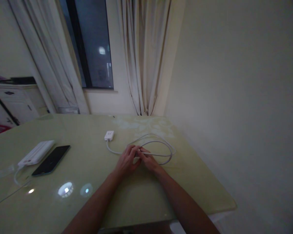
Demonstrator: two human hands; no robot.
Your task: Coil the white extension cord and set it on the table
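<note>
A white cable (158,142) lies in loose loops on the table, spreading to the right of both hands. One end runs left to a small white block (109,135) with dark marks on its top, perhaps a socket or plug. My left hand (127,158) is closed on the cable, fingers bent and pinched near where the strands meet. Against it, my right hand (148,158) also grips the cable, with its fingertips touching those of the left. The exact spot they hold is partly hidden by the fingers.
At the left lie a dark phone (51,160) and a white power-bank-like box (36,153) with a thin cord. The pale green tabletop (88,130) is glossy and reflects lights. A wall (234,97) borders its right side; curtains (146,58) hang behind.
</note>
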